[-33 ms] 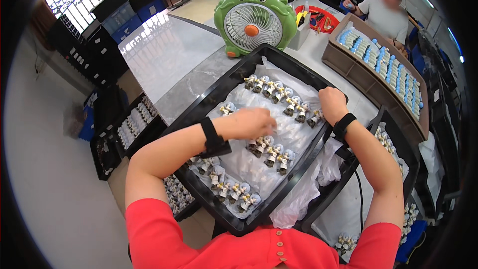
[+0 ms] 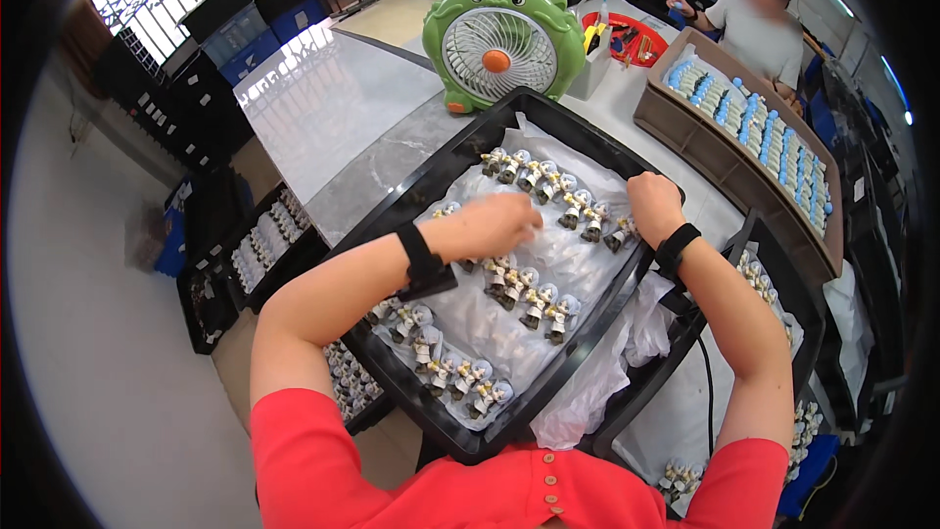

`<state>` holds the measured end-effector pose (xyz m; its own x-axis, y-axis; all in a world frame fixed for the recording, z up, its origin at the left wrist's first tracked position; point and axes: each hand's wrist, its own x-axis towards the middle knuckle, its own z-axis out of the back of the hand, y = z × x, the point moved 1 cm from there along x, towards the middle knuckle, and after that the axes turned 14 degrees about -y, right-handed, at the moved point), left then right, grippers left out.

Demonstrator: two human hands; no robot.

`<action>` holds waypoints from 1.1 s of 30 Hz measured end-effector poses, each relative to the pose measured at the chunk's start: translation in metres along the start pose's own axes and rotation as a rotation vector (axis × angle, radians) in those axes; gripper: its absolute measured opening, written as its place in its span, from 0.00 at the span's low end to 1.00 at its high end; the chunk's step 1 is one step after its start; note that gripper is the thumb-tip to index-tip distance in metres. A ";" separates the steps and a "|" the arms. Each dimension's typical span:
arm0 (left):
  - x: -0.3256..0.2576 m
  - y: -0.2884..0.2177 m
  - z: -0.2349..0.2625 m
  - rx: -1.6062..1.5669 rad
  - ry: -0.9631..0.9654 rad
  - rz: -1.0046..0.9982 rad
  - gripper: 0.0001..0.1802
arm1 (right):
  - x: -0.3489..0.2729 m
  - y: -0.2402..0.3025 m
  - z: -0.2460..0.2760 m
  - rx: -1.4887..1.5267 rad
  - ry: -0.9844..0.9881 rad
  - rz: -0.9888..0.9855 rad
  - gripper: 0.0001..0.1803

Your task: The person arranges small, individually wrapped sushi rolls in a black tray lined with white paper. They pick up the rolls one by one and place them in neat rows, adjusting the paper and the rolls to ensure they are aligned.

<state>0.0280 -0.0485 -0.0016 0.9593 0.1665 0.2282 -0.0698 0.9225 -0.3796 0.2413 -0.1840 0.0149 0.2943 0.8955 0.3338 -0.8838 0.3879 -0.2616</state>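
Plastic lining the black tray point(image 2: 387, 214) may drag and topple upright figurines point(image 2: 534, 300) if your closed right hand point(image 2: 654, 206) or loosely curled, seemingly empty left hand point(image 2: 494, 225) tugs it.

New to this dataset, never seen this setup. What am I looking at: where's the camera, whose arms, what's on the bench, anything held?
There is no machine here: a person works with two bare hands. The single picture comes from a wide fisheye camera worn on their head, looking down, so straight edges bend near the rim. The forearms rising from the lower edge are the wearer's own, each with a dark wrist band.

On the grey table sits a black tray lined with a clear plastic sheet, holding rows of small figurines. The left hand rests curled over the figurines mid-tray; whether it grips one is hidden. The right hand touches the far row's end near the tray's edge.

Behind stand a green dragon-shaped fan and a brown tray of pale blue pieces, with another person seated beyond.
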 end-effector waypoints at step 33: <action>0.064 -0.027 -0.028 0.215 -0.089 -0.113 0.32 | 0.000 -0.007 0.006 0.081 0.047 -0.023 0.06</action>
<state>0.0987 -0.0727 -0.0022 0.9370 0.0794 0.3402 -0.0293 0.9883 -0.1499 0.2452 -0.1880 0.0223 0.3296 0.8967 0.2954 -0.9026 0.3910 -0.1799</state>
